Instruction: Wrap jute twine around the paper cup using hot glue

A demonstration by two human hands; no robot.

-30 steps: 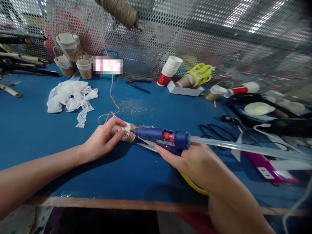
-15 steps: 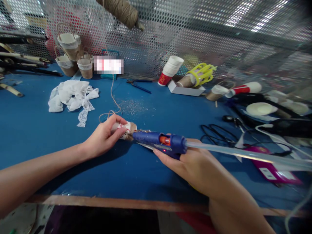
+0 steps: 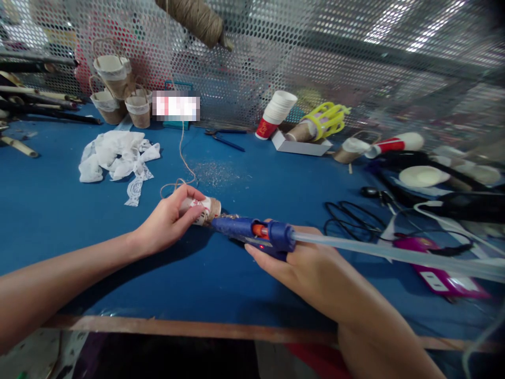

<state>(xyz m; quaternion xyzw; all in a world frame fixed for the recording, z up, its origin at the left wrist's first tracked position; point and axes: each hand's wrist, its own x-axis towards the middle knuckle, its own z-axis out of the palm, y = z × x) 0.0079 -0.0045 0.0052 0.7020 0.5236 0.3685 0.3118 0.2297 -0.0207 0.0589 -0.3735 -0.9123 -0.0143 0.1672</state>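
Lying on its side on the blue tabletop, a white paper cup (image 3: 201, 205) with red print has brown twine wound around its right end. My left hand (image 3: 171, 218) grips the cup, thumb and fingers on its sides. In my right hand (image 3: 307, 263) is a blue hot glue gun (image 3: 252, 231) with an orange part inside and a small red light lit. Its nozzle end is at the twine-wrapped part of the cup; whether the tip touches is hidden. A long clear glue stick (image 3: 374, 250) sticks out of the gun's back. Loose twine (image 3: 185, 163) runs from the cup upward.
White lace (image 3: 118, 155) lies crumpled at left, below several twine-wrapped cups (image 3: 138, 110). Blue-handled pliers (image 3: 229, 141) rest near the mesh wall. Stacked paper cups (image 3: 272, 116) stand behind. A magenta power strip (image 3: 437, 268) and black cable (image 3: 347, 216) lie at right. A twine spool (image 3: 193, 21) hangs above.
The glue gun in my right hand has shifted slightly left and its rear has dropped a little. My left hand stays on the cup, nearly still.
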